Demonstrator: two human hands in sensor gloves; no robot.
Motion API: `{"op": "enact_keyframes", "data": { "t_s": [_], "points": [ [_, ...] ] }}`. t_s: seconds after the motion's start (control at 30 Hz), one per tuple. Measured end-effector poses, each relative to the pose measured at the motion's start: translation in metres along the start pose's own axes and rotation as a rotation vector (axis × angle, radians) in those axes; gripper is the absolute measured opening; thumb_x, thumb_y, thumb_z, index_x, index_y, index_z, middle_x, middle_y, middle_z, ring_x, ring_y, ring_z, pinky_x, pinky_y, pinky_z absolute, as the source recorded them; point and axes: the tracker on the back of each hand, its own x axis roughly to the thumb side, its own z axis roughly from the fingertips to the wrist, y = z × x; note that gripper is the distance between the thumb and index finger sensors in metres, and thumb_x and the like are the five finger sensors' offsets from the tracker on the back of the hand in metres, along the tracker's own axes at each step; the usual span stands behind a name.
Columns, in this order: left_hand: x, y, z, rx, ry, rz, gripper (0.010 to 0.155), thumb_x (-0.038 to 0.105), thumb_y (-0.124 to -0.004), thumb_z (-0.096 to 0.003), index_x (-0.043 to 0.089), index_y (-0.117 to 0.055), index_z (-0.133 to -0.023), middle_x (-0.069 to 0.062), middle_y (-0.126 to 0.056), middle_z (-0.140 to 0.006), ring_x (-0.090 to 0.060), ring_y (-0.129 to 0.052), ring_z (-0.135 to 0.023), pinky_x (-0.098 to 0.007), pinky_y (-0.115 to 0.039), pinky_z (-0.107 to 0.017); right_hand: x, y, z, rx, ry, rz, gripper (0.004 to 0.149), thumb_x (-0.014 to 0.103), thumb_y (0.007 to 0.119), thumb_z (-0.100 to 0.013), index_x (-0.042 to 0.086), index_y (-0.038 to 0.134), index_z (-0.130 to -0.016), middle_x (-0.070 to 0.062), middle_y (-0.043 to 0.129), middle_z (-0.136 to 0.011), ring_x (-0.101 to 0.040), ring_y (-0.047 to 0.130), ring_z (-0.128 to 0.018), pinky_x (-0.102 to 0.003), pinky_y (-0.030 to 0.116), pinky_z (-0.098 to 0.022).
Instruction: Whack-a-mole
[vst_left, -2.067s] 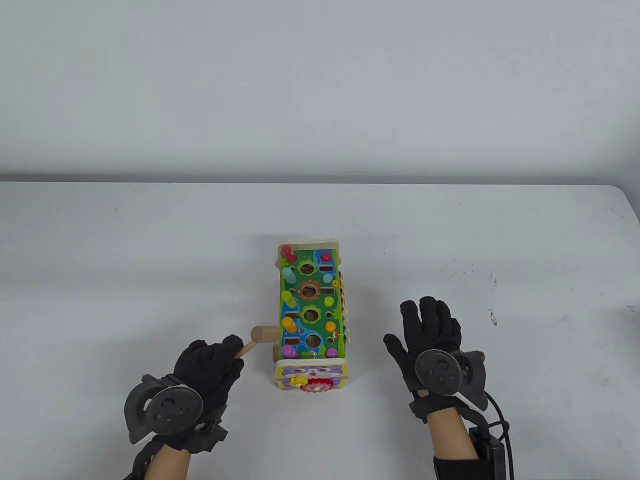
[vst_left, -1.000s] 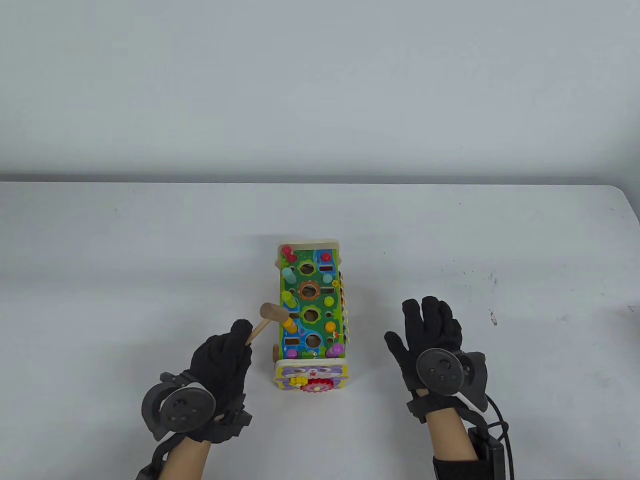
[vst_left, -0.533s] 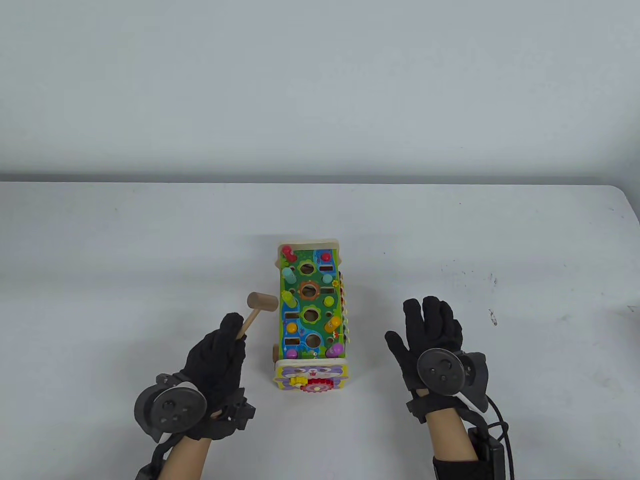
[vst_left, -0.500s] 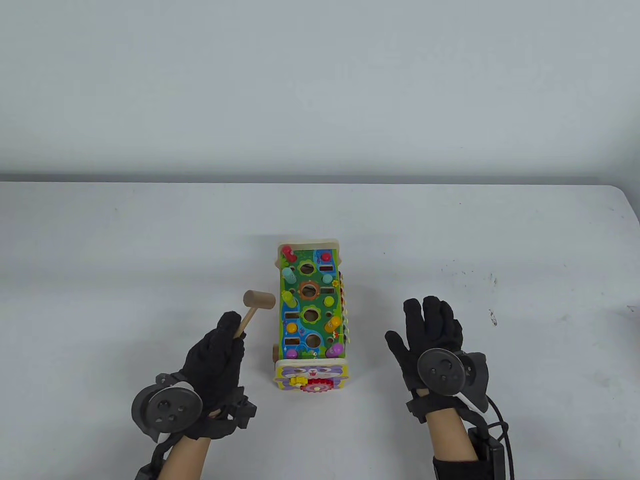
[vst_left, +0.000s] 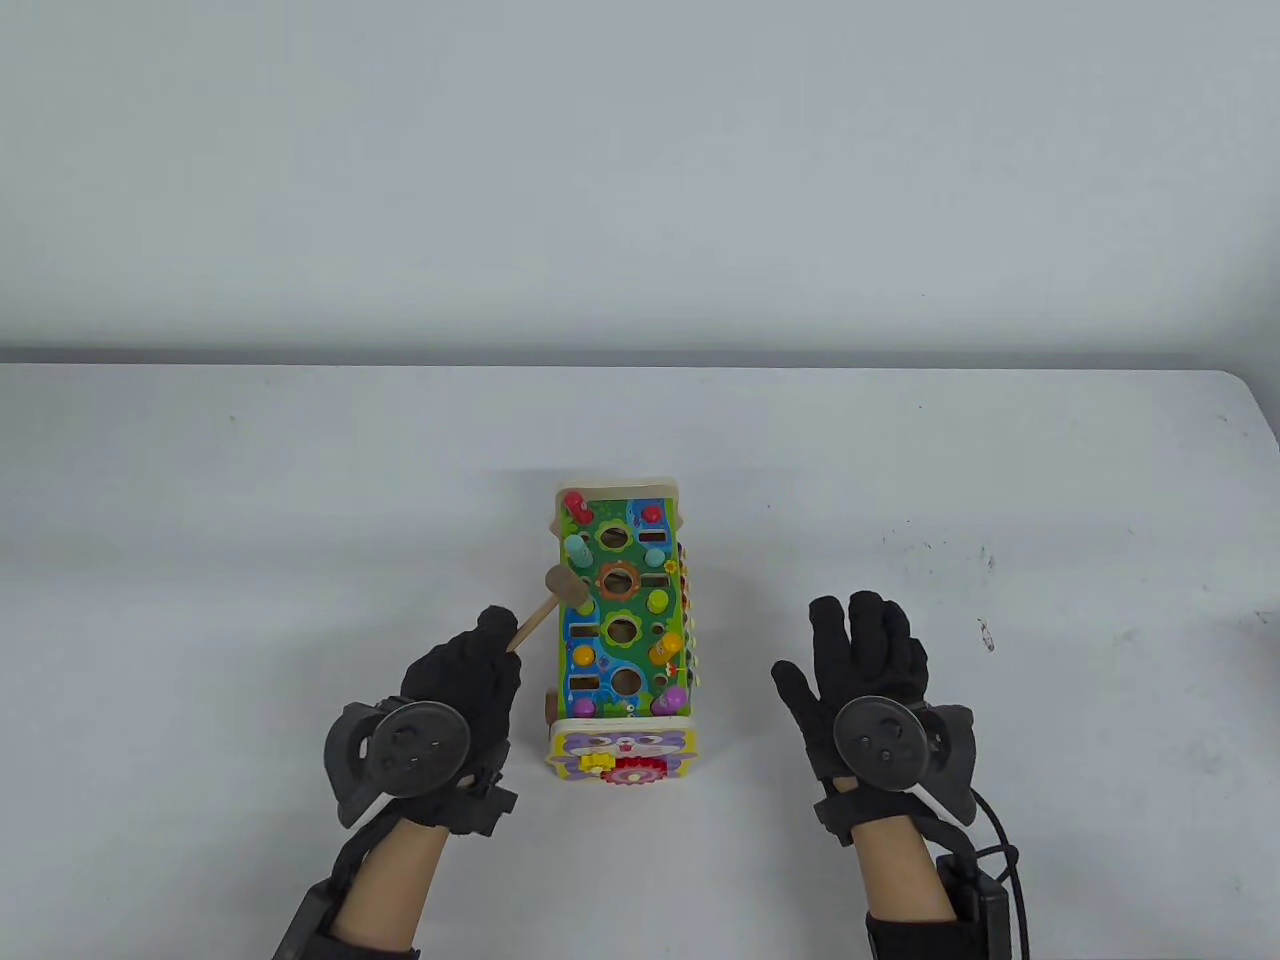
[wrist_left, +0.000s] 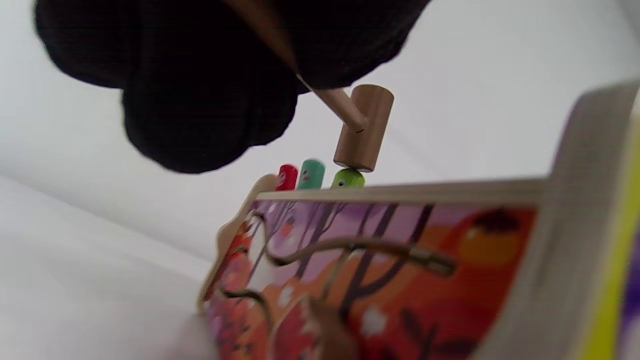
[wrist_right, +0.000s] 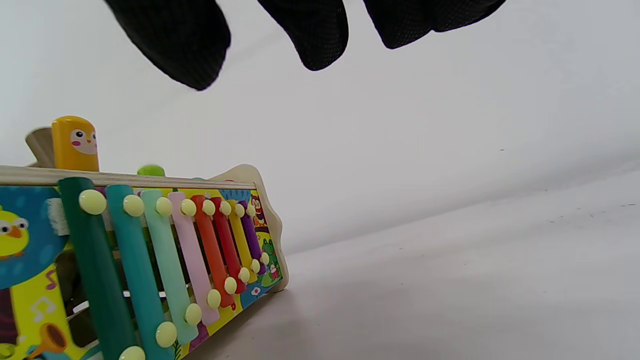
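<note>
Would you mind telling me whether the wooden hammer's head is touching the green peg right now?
Touching. In the left wrist view the hammer head sits flat on the green peg with no gap; the left hand holds the handle.

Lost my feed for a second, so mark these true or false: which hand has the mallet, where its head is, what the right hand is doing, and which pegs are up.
1. The left hand grips the wooden mallet. True.
2. The mallet head sits on the green peg. True.
3. The right hand presses on the toy box. False: it is open, off to the box's right, touching nothing on it.
4. The red peg and teal peg stand above the top edge. True.
5. The xylophone bars face the left hand. False: they face the right hand.
</note>
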Motion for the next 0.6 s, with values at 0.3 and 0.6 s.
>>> {"op": "enact_keyframes", "data": {
  "t_s": [0.3, 0.6],
  "points": [
    [-0.008, 0.031, -0.004, 0.335, 0.023, 0.29, 0.053, 0.023, -0.066, -0.0548, 0.003, -0.056, -0.103, -0.021, -0.083, -0.081, -0.032, -0.097, -0.05, -0.063, -0.07, -0.058, 0.001, -0.003, 0.001, -0.019, -0.005, -0.017, 0.069, 0.043, 0.064, -0.06, -0.003, 0.049, -0.109, -0.04, 0.036, -0.108, -0.069, 0.037, -0.094, -0.079, 0.032, -0.056],
    [-0.008, 0.012, -0.032, 0.244, 0.027, 0.27, 0.055, 0.022, -0.065, -0.0545, 0.002, -0.053, -0.104, -0.023, -0.08, -0.083, -0.034, -0.096, -0.052, -0.065, -0.068, -0.058, 0.002, -0.003, 0.001, -0.012, -0.012, -0.033, 0.069, 0.043, 0.064, -0.06, -0.003, 0.048, -0.109, -0.04, 0.035, -0.108, -0.069, 0.037, -0.094, -0.079, 0.031, -0.056]
  ]
}}
